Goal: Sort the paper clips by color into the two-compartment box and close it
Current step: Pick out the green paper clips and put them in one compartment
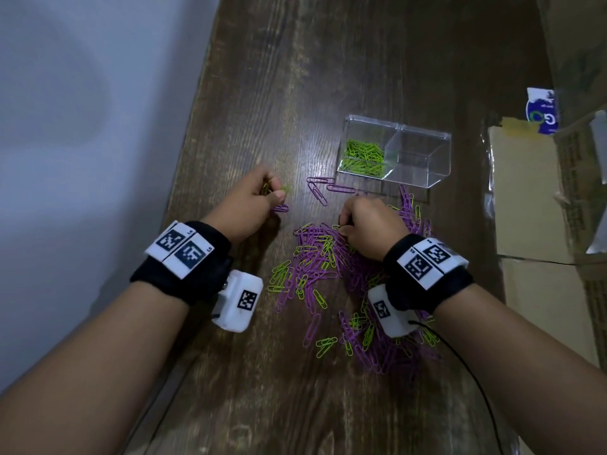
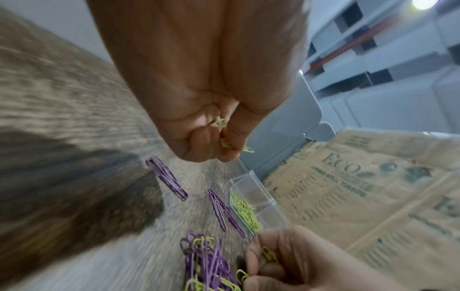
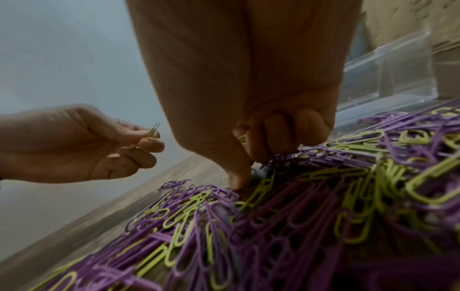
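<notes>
The left hand [image 1: 254, 200] pinches gathered green clips [image 2: 225, 144] as a batch for the box [image 1: 394, 152] while the right hand [image 1: 368, 224], fingers curled and clutching a green clip, picks at the mixed pile [image 1: 338, 284].

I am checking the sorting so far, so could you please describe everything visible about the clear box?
The clear box looks like hard see-through plastic, with a middle wall making two compartments. It stands open on the wooden table, beyond the mixed pile of clips. The left compartment holds green clips; the right one looks empty. A clear flat panel, perhaps its lid, lies in front of it. Neither hand touches it.
</notes>
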### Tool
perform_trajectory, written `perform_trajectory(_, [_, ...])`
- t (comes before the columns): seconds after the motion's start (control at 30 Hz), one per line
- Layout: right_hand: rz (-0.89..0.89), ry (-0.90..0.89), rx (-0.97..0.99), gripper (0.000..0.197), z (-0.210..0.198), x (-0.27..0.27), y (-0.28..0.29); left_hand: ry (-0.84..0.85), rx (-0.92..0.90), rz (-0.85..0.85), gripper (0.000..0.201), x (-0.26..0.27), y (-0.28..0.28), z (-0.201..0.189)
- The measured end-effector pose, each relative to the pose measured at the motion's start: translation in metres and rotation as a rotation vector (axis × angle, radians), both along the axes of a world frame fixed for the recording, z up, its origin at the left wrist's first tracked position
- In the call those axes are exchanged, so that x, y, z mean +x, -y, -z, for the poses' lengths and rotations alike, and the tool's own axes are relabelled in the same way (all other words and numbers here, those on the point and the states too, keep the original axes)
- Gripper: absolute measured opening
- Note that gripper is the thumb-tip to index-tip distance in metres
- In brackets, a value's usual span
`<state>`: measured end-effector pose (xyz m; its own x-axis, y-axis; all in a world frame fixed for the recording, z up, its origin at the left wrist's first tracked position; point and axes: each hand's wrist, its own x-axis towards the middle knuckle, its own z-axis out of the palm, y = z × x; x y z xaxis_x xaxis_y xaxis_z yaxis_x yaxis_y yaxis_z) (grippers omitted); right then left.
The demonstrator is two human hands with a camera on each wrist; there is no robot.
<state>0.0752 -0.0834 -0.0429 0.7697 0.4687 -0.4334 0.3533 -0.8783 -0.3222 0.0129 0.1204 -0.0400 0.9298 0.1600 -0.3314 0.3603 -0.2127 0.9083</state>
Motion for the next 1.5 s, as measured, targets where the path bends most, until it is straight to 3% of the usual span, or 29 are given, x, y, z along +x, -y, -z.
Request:
perform_trajectory(0.07, [-0.06, 0.011, -0.069, 0.007, -0.002, -0.002, -0.002, -0.003, -0.1, -0.056, 0.028, -0.008, 0.002, -0.002])
perform_trajectory(0.13, [-0.058, 0.0, -0.018, 0.006, -0.004, -0.004, 0.0, -0.035, -0.23, -0.098, 0.028, -0.017, 0.004, -0.004])
perform_trajectory(0.23, [0.173, -0.179, 0.442, 0.016, -0.008, -0.005, 0.009, -0.113, -0.48, -0.127, 0.033, -0.03, 0.005, -0.002])
perform_trajectory(0.3, [0.436, -0.467, 0.881, 0.023, -0.014, -0.006, 0.017, -0.158, -0.625, -0.148, 0.03, -0.038, 0.005, 0.0])
perform_trajectory(0.37, [0.604, -0.734, 1.164, 0.021, -0.016, -0.008, 0.023, -0.2, -0.693, -0.159, 0.025, -0.044, 0.004, 0.0])
perform_trajectory(0.5, [0.644, -0.886, 1.302, 0.026, -0.02, -0.017, 0.029, -0.261, -0.71, -0.105, 0.012, -0.048, 0.006, -0.001])
perform_trajectory(0.6, [0.69, -0.993, 1.336, 0.03, -0.019, -0.025, 0.032, -0.281, -0.512, -0.059, 0.015, -0.049, 0.01, -0.002])
perform_trajectory(0.73, [0.636, -1.074, 1.289, 0.022, -0.014, -0.036, 0.036, -0.218, 0.176, 0.282, 0.026, -0.059, 0.011, -0.002])
perform_trajectory(0.83, [0.63, -0.979, 1.066, 0.021, -0.014, -0.05, 0.038, -0.213, 0.417, 0.493, 0.032, -0.066, 0.014, -0.003])
perform_trajectory(0.93, [0.446, -0.637, 0.717, 0.021, -0.014, -0.072, 0.036, -0.199, 0.526, 0.528, 0.049, -0.068, 0.018, 0.001])
perform_trajectory(1.07, [0.131, -0.228, 0.319, 0.015, -0.009, -0.097, 0.033, -0.147, 0.517, 0.486, 0.044, -0.066, 0.017, 0.006])
perform_trajectory(1.23, [0.06, -0.091, 0.192, 0.023, -0.001, -0.109, 0.019, -0.117, 0.536, 0.434, 0.029, -0.061, 0.012, 0.008])
perform_trajectory(1.5, [0.049, -0.057, 0.046, 0.007, 0.003, -0.118, 0.011, -0.031, 0.754, 0.452, 0.015, -0.067, 0.027, 0.007])
